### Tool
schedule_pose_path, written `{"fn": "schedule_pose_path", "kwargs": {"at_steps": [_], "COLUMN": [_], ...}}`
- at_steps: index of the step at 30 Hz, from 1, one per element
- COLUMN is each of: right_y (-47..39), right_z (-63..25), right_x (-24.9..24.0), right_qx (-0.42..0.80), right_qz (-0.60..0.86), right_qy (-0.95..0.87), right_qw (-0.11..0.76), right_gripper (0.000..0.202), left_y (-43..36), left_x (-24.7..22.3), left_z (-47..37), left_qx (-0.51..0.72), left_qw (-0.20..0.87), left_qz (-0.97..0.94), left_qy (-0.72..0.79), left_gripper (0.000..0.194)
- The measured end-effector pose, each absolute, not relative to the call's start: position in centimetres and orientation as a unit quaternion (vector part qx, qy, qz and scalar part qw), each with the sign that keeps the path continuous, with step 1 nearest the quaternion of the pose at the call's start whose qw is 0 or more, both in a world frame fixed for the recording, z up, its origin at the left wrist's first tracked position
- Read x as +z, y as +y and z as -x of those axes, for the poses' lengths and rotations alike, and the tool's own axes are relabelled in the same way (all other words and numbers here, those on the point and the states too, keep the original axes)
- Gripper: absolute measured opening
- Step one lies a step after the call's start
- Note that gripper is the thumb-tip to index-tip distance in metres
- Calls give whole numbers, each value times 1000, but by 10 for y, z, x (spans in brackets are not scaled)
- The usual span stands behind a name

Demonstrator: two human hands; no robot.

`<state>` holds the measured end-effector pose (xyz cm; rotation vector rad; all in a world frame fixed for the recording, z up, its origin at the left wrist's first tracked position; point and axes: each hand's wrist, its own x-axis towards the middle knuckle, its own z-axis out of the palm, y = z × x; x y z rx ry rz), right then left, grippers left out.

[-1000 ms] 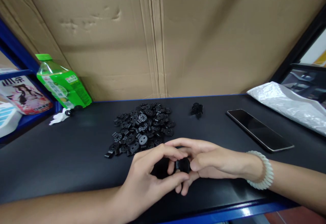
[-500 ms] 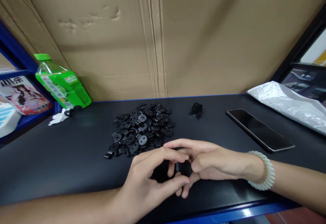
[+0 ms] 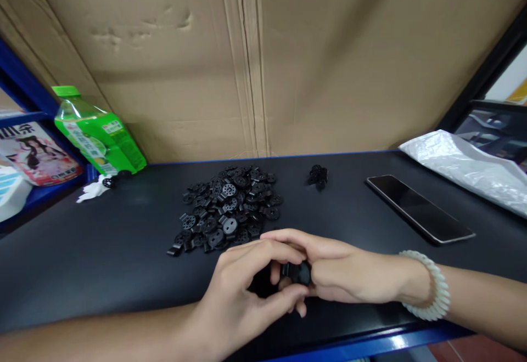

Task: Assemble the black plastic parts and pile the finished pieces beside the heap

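Near the table's front edge, both hands close round one small black round plastic clip (image 3: pixel 302 272) with a tab on its left side. My left hand (image 3: pixel 251 288) curls its thumb and fingers about the clip from the left. From the right, my right hand (image 3: pixel 346 269) grips its edge, the thumb pressed close to it; part of the clip is hidden by fingers. Just beyond the hands lies a heap of similar black clips (image 3: pixel 229 208), round discs with holes and tabs. A smaller group of black clips (image 3: pixel 318 175) sits farther back, right of the heap.
A phone (image 3: pixel 420 208) lies on the black table (image 3: pixel 123 252) at the right, with a silvery plastic bag (image 3: pixel 465 164) behind it. At the left a green bottle (image 3: pixel 102 134) leans near a white crumpled tissue (image 3: pixel 95 188). Cardboard (image 3: pixel 337 66) walls the back.
My right hand has turned slightly, its knuckles rolling over the clip, and the clip has tilted a little between the fingers. My left hand stays nearly in place.
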<state>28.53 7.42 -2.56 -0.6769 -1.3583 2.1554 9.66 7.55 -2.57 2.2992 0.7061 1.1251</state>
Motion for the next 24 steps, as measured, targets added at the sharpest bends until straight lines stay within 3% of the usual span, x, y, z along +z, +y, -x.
{"fn": "schedule_pose_path", "kwargs": {"at_steps": [11,16,24], "right_y": [69,67,73], "right_z": [-281,-279,-283], "right_x": [-15,-17,-27], "right_qx": [692,712,738], "right_qz": [319,310,260], "right_qy": [-604,-582,-535], "right_qw": [234,240,319], "right_gripper": [58,53,49], "left_y": [75,76,79], "left_x": [-26,-27,-30], "left_z": [-103,-101,-97], "left_qx": [405,421,449], "left_qw": [225,200,389], "left_qz": [-847,-845,-740], "left_qy": [261,262,314], "left_gripper": [24,21,29]}}
